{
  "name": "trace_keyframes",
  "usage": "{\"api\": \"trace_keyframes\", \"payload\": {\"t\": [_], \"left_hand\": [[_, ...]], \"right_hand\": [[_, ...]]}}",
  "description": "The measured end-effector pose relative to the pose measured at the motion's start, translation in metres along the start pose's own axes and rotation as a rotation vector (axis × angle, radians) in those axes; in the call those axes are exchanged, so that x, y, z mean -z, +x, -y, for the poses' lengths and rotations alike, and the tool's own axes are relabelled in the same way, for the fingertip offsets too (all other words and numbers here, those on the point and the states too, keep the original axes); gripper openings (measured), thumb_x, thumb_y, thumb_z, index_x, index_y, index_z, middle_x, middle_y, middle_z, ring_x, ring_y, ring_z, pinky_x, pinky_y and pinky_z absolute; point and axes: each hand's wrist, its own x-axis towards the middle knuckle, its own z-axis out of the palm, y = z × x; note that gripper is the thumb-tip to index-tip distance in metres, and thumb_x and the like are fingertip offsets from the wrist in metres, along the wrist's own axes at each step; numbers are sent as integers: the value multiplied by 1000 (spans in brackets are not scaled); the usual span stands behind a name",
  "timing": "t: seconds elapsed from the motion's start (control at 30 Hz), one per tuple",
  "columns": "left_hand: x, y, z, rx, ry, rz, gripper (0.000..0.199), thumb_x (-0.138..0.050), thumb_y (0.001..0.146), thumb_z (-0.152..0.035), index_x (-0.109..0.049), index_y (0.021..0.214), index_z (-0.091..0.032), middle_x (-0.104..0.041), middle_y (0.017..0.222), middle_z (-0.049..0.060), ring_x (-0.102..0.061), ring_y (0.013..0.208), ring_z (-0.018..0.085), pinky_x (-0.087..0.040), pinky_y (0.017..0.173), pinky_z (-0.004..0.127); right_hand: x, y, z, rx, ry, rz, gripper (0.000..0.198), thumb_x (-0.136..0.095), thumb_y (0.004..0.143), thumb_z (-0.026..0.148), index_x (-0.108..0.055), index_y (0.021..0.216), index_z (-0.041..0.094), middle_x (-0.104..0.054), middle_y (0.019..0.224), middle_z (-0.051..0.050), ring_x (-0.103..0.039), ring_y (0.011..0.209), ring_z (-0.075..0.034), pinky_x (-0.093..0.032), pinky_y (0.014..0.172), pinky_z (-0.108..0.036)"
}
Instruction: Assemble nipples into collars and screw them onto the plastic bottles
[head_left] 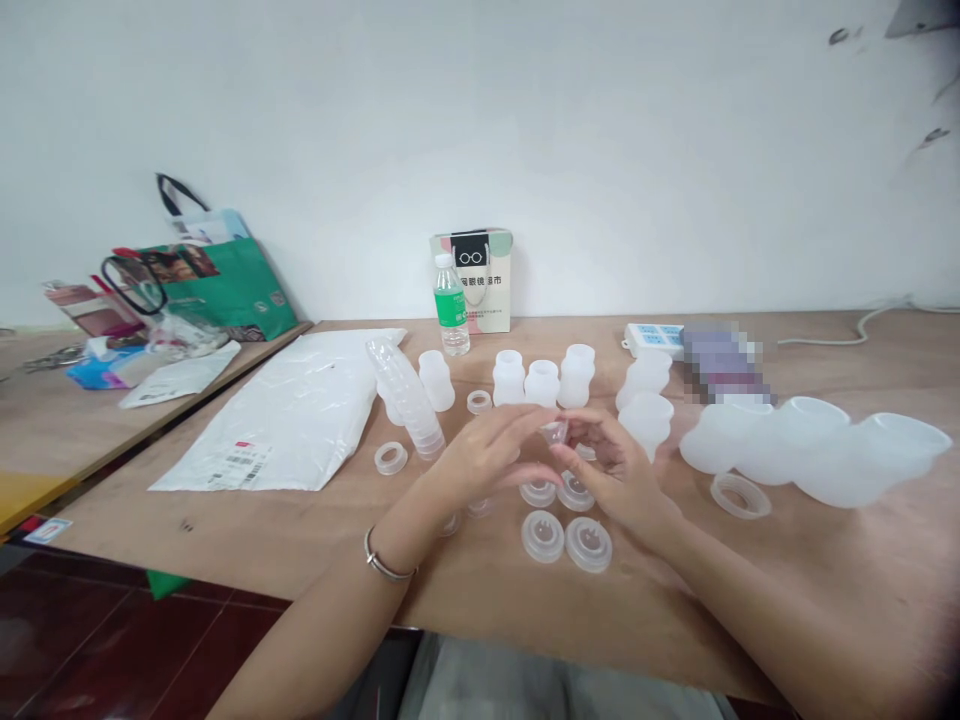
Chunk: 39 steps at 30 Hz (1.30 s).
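My left hand (491, 455) and my right hand (619, 480) meet above the middle of the table, fingers curled around a small clear cone-shaped piece (555, 433). Its lower part is partly covered by my fingers. Just below them lie several translucent plastic ring lids, including a left one (542, 537) and a right one (589, 544) nearest me. Behind my hands stand several frosted white bottles without lids, among them a tall one (577, 375). A stack of nested clear cups (405, 395) leans left of my left hand.
A white plastic mailer (285, 410) covers the left part of the table. A water bottle (451, 310) stands before a paper bag (495, 290) at the wall. Large frosted bottles (825, 450) lie at right beside a loose ring (740, 496). A power strip (652, 340) sits behind.
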Motion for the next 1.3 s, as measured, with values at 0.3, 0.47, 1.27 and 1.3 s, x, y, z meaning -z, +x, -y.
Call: {"api": "trace_keyframes", "payload": {"t": [0.3,0.47,1.27,1.3], "left_hand": [[-17,-10,47,735,284,542,21,-39,90,-10,-60,91,-10,-67,93,12,-63,92,22,-49,83,35],[-23,-12,48,790,382,628,14,-45,86,-13,-59,89,-11,-65,95,14,-61,93,24,-48,82,36],[3,4,4,67,-9,-187,50,-61,81,-21,-40,126,-17,-58,105,10,-57,97,20,-52,79,33],[2,4,2,51,-18,-184,50,-62,81,-21,-41,126,-17,-58,104,10,-58,96,20,-52,78,33]], "right_hand": [[6,9,7,-14,183,-329,23,-63,83,34,-56,103,25,-57,84,-1,-60,77,-16,-48,65,-30],[3,7,6,-13,146,-284,24,-62,84,34,-56,106,27,-60,89,-2,-61,81,-17,-50,73,-33],[-1,2,6,-73,202,-78,29,-64,83,31,-58,111,27,-66,101,-4,-63,96,-17,-52,87,-35],[-1,2,8,-83,224,-62,31,-65,82,32,-58,112,27,-66,100,-4,-64,94,-17,-53,86,-35]]}}
